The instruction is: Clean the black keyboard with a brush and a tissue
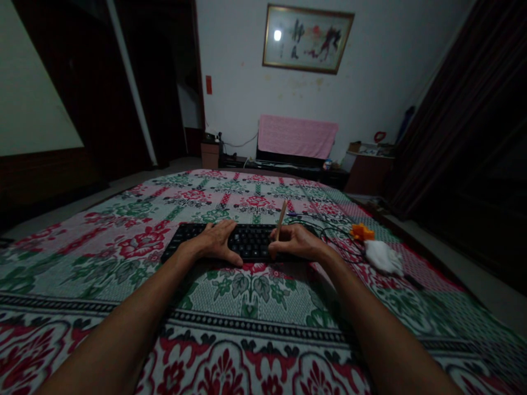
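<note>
A black keyboard (250,242) lies crosswise on the flowered bedspread (247,296). My left hand (214,241) rests over its left half, fingers stretched toward the far edge and thumb out by the near edge. Above the right part of the keys, my right hand (300,241) is closed around a thin light-brown wooden stick (282,215). The stick stands nearly upright, leaning a little to the right at its top. Its lower end is hidden by my fingers, so I cannot tell its kind or whether it touches the keys.
Right of the keyboard lie a tangled black cable (340,236), a purple pen-like item (293,214), an orange object (362,232), a crumpled white cloth (383,258) and a small dark item (414,282). Beyond the bed, a pink cloth (297,136) covers something on a low dark stand.
</note>
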The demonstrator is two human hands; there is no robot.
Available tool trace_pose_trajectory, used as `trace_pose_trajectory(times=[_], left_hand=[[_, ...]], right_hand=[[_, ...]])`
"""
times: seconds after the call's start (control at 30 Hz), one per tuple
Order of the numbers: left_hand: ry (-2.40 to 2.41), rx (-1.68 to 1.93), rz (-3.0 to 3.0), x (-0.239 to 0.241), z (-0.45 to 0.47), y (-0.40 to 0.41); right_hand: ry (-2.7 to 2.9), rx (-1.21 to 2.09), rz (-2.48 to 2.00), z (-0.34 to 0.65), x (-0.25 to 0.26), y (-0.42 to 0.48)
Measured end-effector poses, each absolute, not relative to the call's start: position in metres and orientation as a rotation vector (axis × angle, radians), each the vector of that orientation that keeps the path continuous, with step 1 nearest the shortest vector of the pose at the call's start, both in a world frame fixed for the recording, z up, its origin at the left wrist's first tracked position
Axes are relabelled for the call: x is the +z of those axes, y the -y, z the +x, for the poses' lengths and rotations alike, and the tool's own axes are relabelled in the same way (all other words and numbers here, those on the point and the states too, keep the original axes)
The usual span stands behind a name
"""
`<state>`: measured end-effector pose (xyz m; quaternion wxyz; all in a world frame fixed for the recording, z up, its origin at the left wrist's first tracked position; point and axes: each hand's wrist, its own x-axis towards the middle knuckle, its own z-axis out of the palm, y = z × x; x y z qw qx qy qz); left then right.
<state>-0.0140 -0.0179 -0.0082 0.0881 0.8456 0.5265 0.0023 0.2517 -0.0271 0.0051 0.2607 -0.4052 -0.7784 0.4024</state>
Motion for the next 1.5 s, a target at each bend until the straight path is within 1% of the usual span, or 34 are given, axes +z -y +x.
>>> trace_pose_trajectory(times=[0.07, 0.2, 0.27, 0.33, 0.5, 0.7, 0.97, 1.2, 1.33, 1.5], left_hand=[[-1.559, 0.008, 2.524, -0.008, -0.014, 0.018], [-1.545, 0.021, 2.548, -0.006, -0.014, 0.019], [-1.542, 0.031, 2.557, -0.006, -0.014, 0.020], [-1.542, 0.033, 2.557, -0.006, -0.014, 0.021], [-1.558, 0.009, 2.542, -0.005, -0.013, 0.020], [-1.549, 0.018, 2.546, -0.006, -0.013, 0.019], [-1.557, 0.001, 2.525, -0.006, -0.013, 0.019], [-1.562, -0.010, 2.529, -0.006, -0.013, 0.019], [-1.552, -0.002, 2.534, -0.006, -0.013, 0.019], [-1.552, 0.002, 2.534, -0.007, -0.014, 0.018]], right_hand=[[2.042, 1.094, -1.114, 0.252, 0.007, 0.027], [1.975, 0.904, -1.143, 0.251, 0.001, 0.023], [2.009, 0.869, -1.158, 0.251, -0.003, 0.021], [2.061, 0.896, -1.173, 0.252, -0.005, 0.021], [2.079, 1.106, -1.113, 0.256, 0.004, 0.025], [1.982, 1.020, -1.121, 0.254, 0.003, 0.022], [2.126, 1.133, -1.102, 0.247, 0.004, 0.029], [2.045, 1.135, -1.099, 0.248, 0.005, 0.030], [2.116, 1.242, -1.077, 0.249, 0.006, 0.030], [2.087, 1.202, -1.073, 0.250, 0.008, 0.030]])
